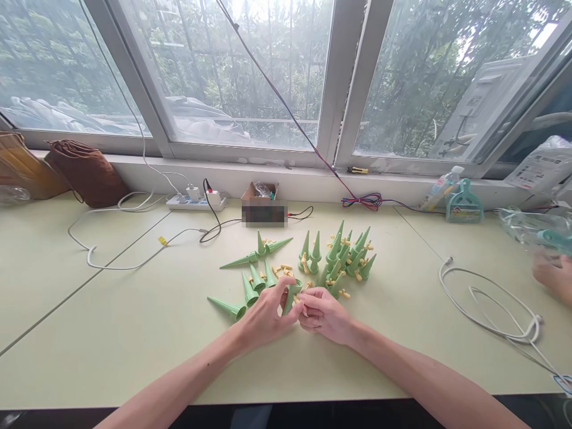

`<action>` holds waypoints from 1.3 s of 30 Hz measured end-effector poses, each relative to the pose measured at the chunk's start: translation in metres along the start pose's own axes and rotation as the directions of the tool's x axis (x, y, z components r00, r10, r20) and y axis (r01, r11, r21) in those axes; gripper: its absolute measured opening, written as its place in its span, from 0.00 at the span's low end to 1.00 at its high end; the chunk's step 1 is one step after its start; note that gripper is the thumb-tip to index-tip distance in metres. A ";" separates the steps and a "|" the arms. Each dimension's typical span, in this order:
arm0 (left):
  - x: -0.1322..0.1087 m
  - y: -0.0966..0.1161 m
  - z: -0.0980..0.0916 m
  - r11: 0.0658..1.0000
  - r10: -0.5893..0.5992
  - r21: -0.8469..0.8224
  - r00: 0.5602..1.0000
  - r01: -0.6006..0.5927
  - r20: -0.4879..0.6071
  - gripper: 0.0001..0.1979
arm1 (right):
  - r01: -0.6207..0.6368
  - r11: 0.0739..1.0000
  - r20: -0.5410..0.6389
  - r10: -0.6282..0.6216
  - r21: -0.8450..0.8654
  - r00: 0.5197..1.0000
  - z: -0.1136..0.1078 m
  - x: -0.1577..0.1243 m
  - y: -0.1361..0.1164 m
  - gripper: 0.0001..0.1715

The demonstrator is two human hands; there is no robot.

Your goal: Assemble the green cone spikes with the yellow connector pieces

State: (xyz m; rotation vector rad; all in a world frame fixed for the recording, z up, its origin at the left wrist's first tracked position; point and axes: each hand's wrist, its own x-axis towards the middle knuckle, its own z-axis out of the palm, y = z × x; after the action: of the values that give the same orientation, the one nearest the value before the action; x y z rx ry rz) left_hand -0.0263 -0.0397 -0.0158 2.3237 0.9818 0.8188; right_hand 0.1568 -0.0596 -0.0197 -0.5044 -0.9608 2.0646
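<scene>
My left hand (pixel 268 313) is closed around a green plastic watering spike (pixel 292 292), its wide open end up and its point down. My right hand (pixel 328 316) pinches a small yellow valve (pixel 297 300) against the side of that spike; my fingertips partly hide where the two meet. Several loose green spikes (pixel 230 308) lie or stand to the left of my hands. Behind my fingers are loose yellow valves (pixel 283 270). To the right stands a cluster of green spikes (pixel 342 256), with yellow valves on many of them.
A small cardboard box (pixel 260 190) stands behind a blurred-out dark block. A power strip (pixel 196 202) with cables lies at the back left. A white cable (pixel 487 333) is coiled on the right, near another person's hand (pixel 554 274). A dustpan set (pixel 465 202) leans by the window.
</scene>
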 end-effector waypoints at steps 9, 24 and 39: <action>-0.002 0.001 0.006 0.953 0.087 -0.285 0.994 -0.101 -0.062 0.14 | -0.009 0.997 0.087 0.003 0.076 0.996 0.002 -0.001 0.001 0.18; 0.002 0.008 -0.003 0.979 0.007 -0.203 1.000 -0.005 0.011 0.12 | -0.021 1.000 0.020 0.021 0.011 1.000 0.000 0.001 0.000 0.21; 0.005 0.005 -0.011 0.982 -0.028 -0.185 0.992 0.050 0.120 0.09 | -0.090 0.996 -0.080 0.089 -0.014 0.993 0.001 0.002 -0.001 0.23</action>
State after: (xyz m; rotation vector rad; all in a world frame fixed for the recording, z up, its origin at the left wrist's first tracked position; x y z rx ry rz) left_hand -0.0285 -0.0369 -0.0026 2.1583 0.8589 0.7176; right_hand 0.1558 -0.0584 -0.0187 -0.6442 -0.9248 2.1011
